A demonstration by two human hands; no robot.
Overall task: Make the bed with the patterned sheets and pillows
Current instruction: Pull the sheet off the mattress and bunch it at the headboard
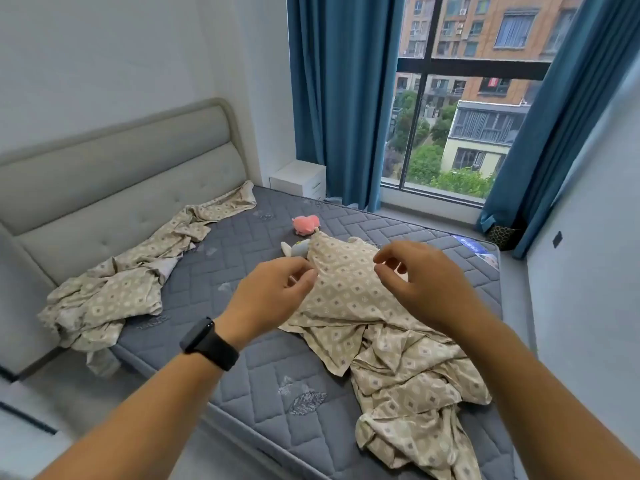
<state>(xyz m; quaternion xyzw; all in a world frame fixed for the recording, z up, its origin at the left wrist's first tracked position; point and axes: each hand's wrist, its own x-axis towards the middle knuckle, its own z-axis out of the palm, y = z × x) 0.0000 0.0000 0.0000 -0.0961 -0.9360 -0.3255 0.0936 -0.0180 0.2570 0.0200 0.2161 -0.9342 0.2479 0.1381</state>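
Head view, left hand (273, 296) pinching the patterned pillow (346, 285) at frame centre on the bare mattress (263, 375), right hand (422, 282) hovering above it with loosely curled fingers, crumpled patterned sheet (114, 289) at left.

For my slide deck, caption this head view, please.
Both hands, left and right, reach over a patterned pillow on a bare mattress.

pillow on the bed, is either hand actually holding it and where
The left hand pinches the patterned pillow at its left edge; the right hand hovers above it, fingers curled, holding nothing.
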